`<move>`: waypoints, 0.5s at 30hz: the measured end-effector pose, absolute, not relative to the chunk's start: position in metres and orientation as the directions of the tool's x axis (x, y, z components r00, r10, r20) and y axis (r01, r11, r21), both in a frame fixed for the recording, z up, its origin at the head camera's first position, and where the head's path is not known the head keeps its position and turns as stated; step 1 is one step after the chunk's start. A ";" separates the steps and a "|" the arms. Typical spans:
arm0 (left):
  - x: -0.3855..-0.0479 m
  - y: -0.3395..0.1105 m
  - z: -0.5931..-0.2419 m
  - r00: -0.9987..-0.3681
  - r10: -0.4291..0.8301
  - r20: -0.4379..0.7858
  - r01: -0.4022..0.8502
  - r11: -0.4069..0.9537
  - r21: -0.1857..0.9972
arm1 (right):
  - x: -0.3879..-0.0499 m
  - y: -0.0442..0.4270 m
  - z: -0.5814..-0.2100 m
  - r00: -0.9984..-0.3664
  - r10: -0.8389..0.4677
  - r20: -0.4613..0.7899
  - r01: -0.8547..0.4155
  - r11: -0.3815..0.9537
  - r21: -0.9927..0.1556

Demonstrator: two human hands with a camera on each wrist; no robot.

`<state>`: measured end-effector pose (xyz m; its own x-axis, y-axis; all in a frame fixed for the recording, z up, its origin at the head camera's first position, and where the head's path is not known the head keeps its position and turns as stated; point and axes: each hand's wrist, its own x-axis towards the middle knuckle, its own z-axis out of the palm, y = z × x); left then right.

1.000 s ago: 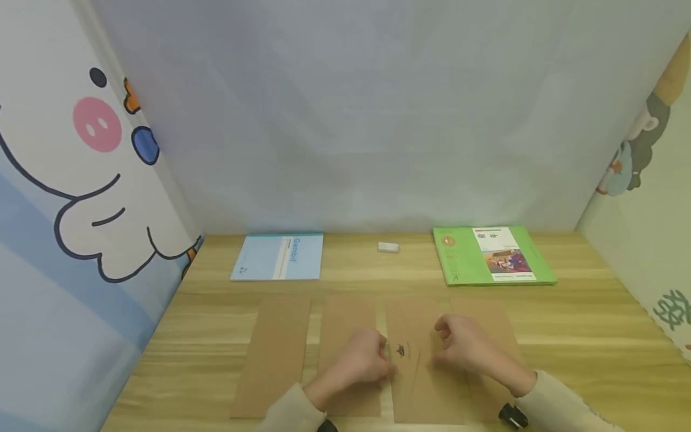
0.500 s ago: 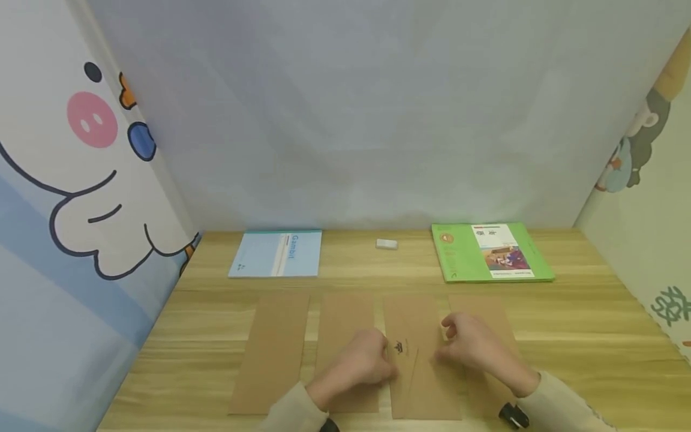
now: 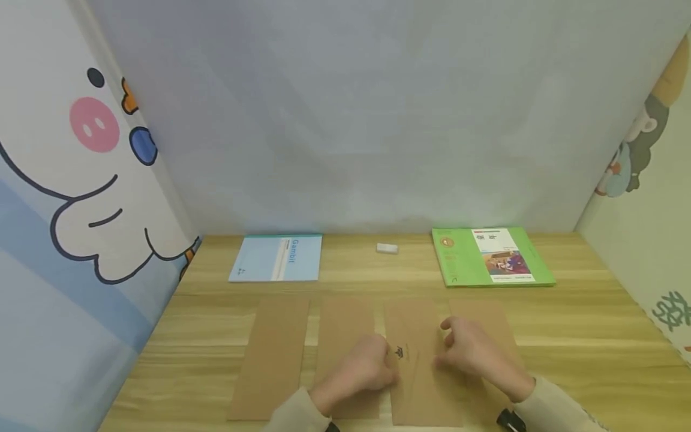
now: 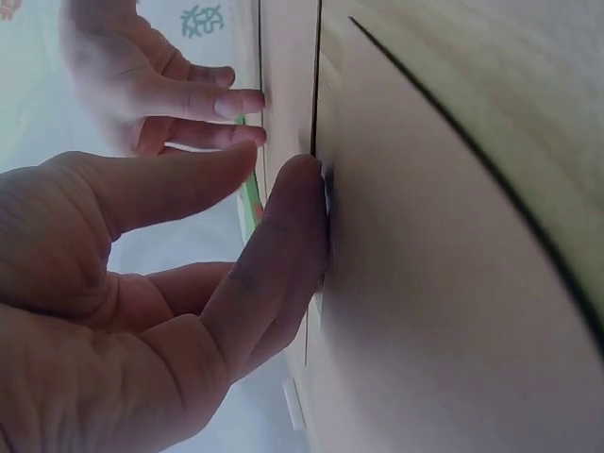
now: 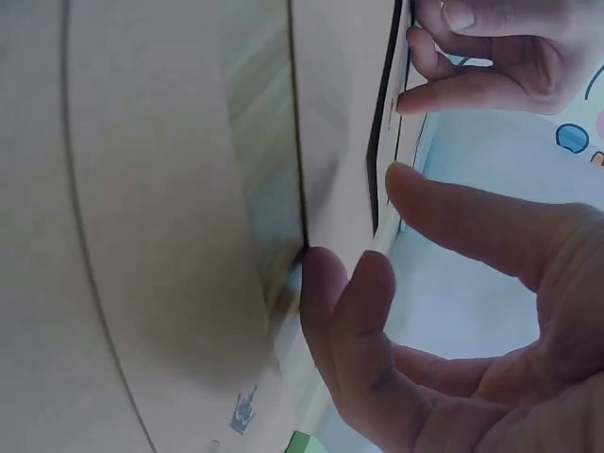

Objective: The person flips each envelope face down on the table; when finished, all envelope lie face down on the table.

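Several brown kraft-paper envelopes lie side by side in a row on the table. The second envelope from the right point(image 3: 423, 390) carries a small dark printed mark and a faint flap line. My left hand point(image 3: 358, 363) touches its left edge with bent fingers, partly over the envelope to the left point(image 3: 345, 318). At its right edge are the fingertips of my right hand point(image 3: 472, 351), which hangs over the rightmost envelope point(image 3: 486, 315). Both wrist views show the thumbs of the left hand point(image 4: 160, 274) and right hand point(image 5: 462, 349) standing apart from the fingers, with nothing pinched.
The leftmost envelope point(image 3: 272, 360) lies flat on the wooden table point(image 3: 583, 336). Behind the row are a light blue notebook point(image 3: 259, 258), a small white eraser-like block point(image 3: 387, 248) and a green book point(image 3: 461, 264). A grey cloth point(image 3: 345, 120) hangs at the table's back edge.
The view bobs slightly. Both hands stay at the sides of the same envelope, with only small shifts of the fingers.
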<state>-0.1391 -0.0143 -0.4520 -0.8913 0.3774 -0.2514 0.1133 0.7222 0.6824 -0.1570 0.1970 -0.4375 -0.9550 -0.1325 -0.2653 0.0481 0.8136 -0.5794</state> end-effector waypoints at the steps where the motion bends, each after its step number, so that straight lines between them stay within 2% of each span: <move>1: -0.139 -0.014 -0.452 -0.893 0.377 -0.247 0.116 0.722 0.682 | -0.157 0.197 -0.438 -0.955 -0.130 -0.266 0.051 0.811 -0.582; 15: -0.136 -0.007 -0.453 -0.901 0.369 -0.230 0.139 0.746 0.652 | -0.159 0.205 -0.443 -0.952 -0.153 -0.264 0.042 0.790 -0.611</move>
